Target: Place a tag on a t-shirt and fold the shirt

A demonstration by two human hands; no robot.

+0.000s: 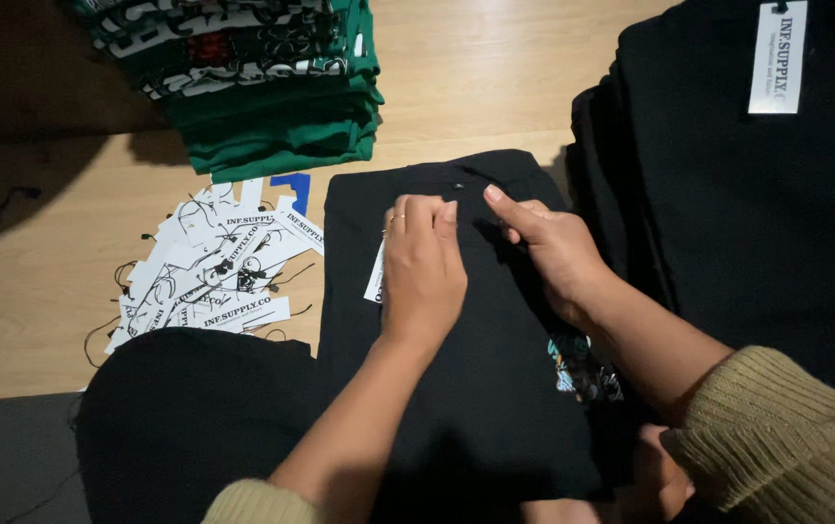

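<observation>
Green shirt stack (262,87), white tags (213,272), black pile (757,194)

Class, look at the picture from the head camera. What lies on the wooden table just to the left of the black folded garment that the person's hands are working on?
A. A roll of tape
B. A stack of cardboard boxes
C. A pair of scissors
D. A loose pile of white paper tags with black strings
D: a heap of white paper tags with black strings lies on the wooden table, left of the black folded garment under the left hand and right hand.
</observation>
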